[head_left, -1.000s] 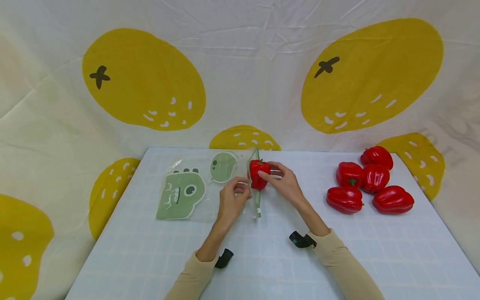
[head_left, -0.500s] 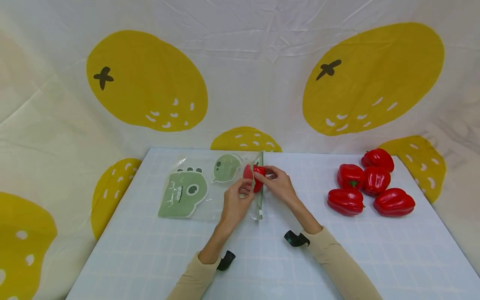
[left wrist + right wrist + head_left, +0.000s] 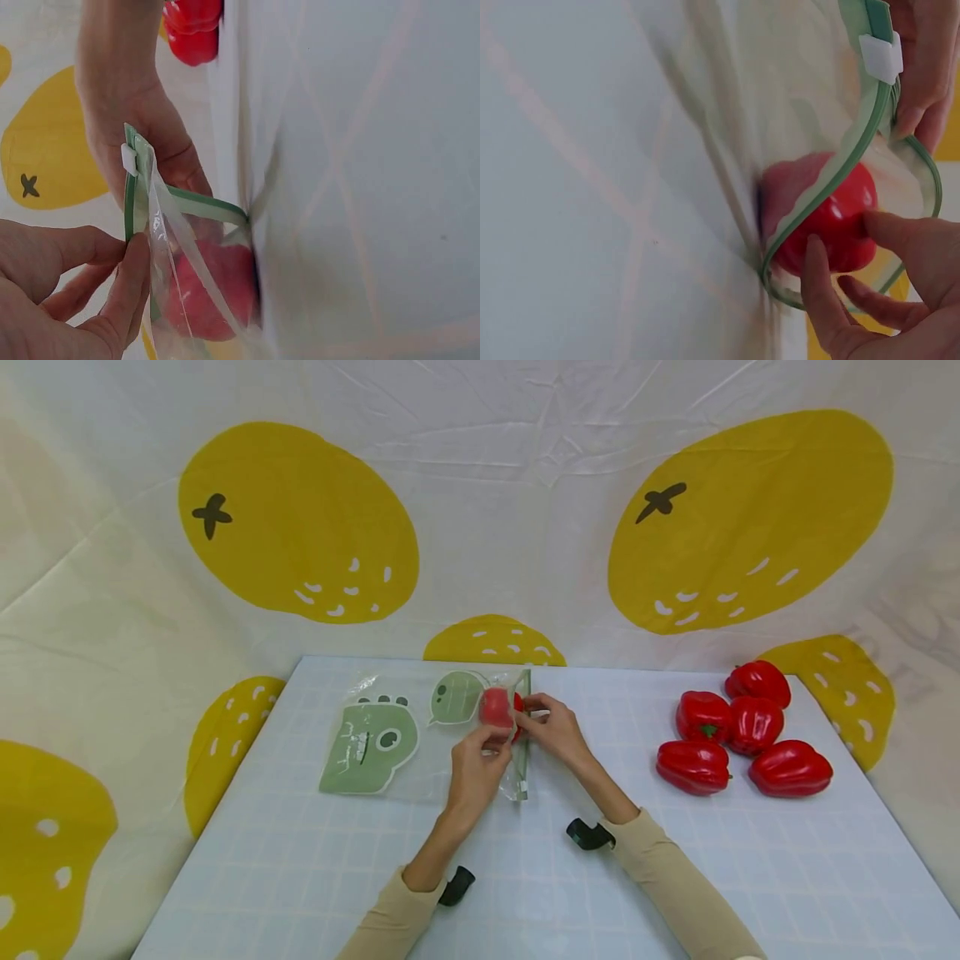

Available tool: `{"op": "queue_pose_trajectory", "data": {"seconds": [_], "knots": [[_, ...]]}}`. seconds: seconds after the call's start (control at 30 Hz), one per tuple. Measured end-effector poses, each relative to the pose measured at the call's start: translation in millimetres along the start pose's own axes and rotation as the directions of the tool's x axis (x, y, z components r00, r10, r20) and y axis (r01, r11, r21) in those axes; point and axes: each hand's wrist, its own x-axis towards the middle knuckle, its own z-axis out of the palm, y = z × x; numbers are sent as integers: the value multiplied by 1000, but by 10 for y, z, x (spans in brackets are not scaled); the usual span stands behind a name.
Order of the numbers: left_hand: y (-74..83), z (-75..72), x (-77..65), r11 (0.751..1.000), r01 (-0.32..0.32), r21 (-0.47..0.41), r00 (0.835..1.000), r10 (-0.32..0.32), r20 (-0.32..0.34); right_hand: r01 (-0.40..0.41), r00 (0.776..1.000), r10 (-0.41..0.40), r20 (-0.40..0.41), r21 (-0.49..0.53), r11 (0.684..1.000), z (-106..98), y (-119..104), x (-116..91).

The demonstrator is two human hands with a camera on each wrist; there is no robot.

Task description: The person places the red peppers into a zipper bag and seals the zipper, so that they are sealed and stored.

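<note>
A clear zip bag (image 3: 431,768) with a green cartoon print lies flat on the table, its green-edged mouth facing right. Just inside that mouth is a red bell pepper (image 3: 493,706), mostly behind the film. My left hand (image 3: 474,772) pinches the bag's upper edge between thumb and fingers, and the left wrist view shows the mouth held up there. From the right, my right hand (image 3: 557,732) holds the pepper by its outer end. In the right wrist view thumb and fingertips touch its bare red skin, within the green zip rim (image 3: 855,146). A white slider (image 3: 881,58) sits on the zip.
Several more red bell peppers (image 3: 755,725) lie grouped at the right of the table (image 3: 525,893), which has a pale blue checked cover. Behind the table hangs a white cloth (image 3: 510,527) with large yellow fruit prints.
The pepper has moved left from the bag's mouth to inside it, with the right hand following. The left hand stays at the bag's edge. The other peppers have kept their arrangement.
</note>
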Motion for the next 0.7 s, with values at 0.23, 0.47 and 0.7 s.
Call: {"op": "queue_pose_trajectory", "data": {"seconds": [0.23,0.47,0.7], "knots": [[-8,3,-4,996,-66,60,998,66,-5,72,995,-69,73,-42,997,8,28,65],[-10,3,-6,995,-73,63,997,72,13,61,992,-60,107,-5,998,43,17,91],[-37,22,-10,991,-111,69,994,110,10,80,991,-79,105,-8,997,73,-3,128]]}}
